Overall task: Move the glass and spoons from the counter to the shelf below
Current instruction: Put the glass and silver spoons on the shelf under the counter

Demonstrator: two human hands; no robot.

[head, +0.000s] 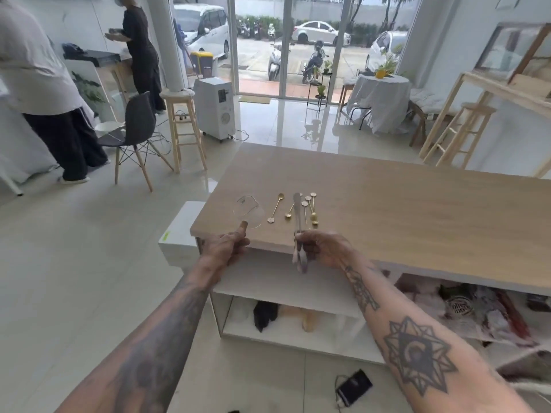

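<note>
A clear glass (250,210) stands near the left front corner of the wooden counter (387,204). To its right lie several small gold spoons (298,208), loosely grouped. My left hand (228,248) is at the counter's front edge, holding nothing, with its thumb raised against the glass's near side. My right hand (323,248) is closed on a long silver spoon (298,222) that points up over the counter edge, its lower end blurred in front of the white shelf (268,281) under the counter.
A lower shelf (298,338) holds a black item and a wooden object; bags fill the right compartment. A phone with a cable (353,387) lies on the floor. A white box (179,231) stands left of the counter. Two people, a chair and stools are far left.
</note>
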